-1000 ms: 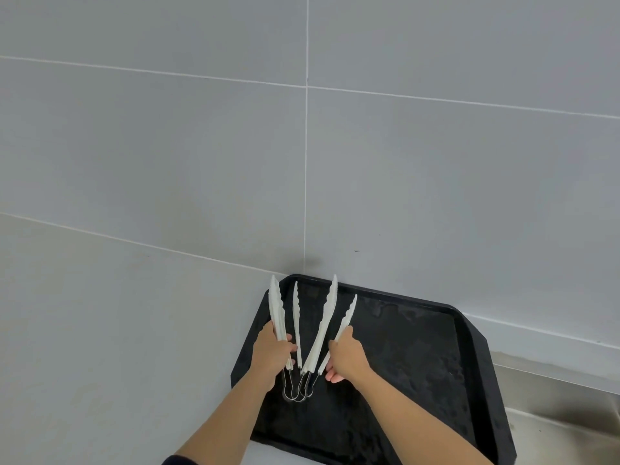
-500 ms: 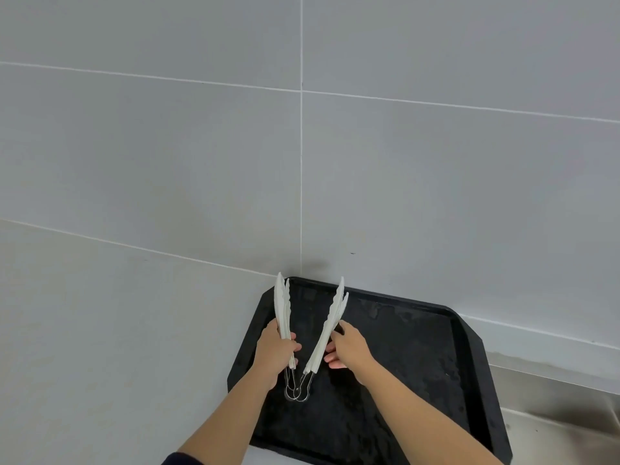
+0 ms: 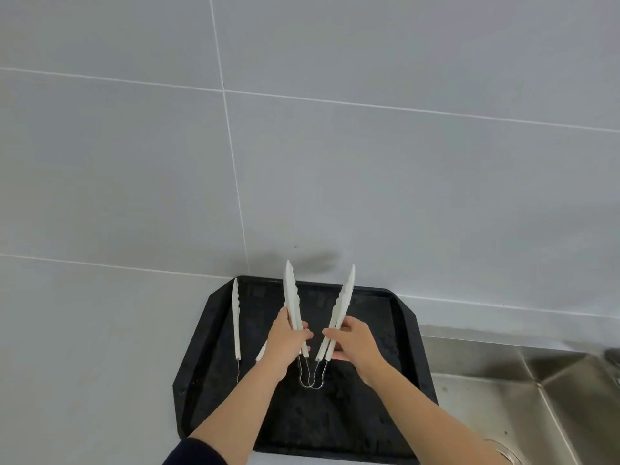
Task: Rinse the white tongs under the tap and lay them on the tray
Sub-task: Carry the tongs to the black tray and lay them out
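left grip (image 3: 288, 344) holds left tongs (image 3: 291, 297) squeezed closed, right grip (image 3: 355, 344) holds right tongs (image 3: 344, 300). both are over the tray (image 3: 402, 330), long axes pointing to the wall (image 3: 369, 179), loop ends crossing nearside. third tongs (image 3: 236, 317) lie at the tray's left.

Matt plastic tongs (image 3: 291, 297) w/ metal wire loops; textured plastic tray (image 3: 404, 325); brushed steel sink (image 3: 496, 394).
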The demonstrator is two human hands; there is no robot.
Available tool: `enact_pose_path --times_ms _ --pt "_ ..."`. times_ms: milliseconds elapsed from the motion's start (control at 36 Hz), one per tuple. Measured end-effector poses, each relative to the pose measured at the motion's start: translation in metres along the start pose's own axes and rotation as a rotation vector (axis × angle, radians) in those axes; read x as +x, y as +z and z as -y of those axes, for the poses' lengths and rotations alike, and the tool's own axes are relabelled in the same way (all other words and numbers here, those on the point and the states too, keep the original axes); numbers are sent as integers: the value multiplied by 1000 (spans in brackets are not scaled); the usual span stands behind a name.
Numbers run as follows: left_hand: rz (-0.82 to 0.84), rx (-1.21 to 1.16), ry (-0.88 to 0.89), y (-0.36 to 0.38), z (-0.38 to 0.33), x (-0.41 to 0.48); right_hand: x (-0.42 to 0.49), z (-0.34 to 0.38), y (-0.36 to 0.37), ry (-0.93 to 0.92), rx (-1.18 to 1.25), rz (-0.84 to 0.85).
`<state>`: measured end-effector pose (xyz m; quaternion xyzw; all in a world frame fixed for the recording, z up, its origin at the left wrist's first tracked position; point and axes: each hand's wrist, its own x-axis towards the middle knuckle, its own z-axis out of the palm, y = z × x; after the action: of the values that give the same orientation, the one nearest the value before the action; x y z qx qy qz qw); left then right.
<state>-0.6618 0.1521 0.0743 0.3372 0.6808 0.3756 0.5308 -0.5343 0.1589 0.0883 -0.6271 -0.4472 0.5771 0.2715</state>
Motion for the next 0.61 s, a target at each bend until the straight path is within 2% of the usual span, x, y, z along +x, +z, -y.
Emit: enact_pose_path --times_ms 167,306,472,611 --pt "105 145 -46 33 11 5 2 -23 -27 50 -4 -64" --pt "152 154 -117 50 18 6 7 -39 -43 100 28 -67" --pt "140 233 -117 64 19 10 14 -50 -54 121 86 -86" --pt "88 312 -106 72 16 16 22 -55 -56 115 -2 -144"
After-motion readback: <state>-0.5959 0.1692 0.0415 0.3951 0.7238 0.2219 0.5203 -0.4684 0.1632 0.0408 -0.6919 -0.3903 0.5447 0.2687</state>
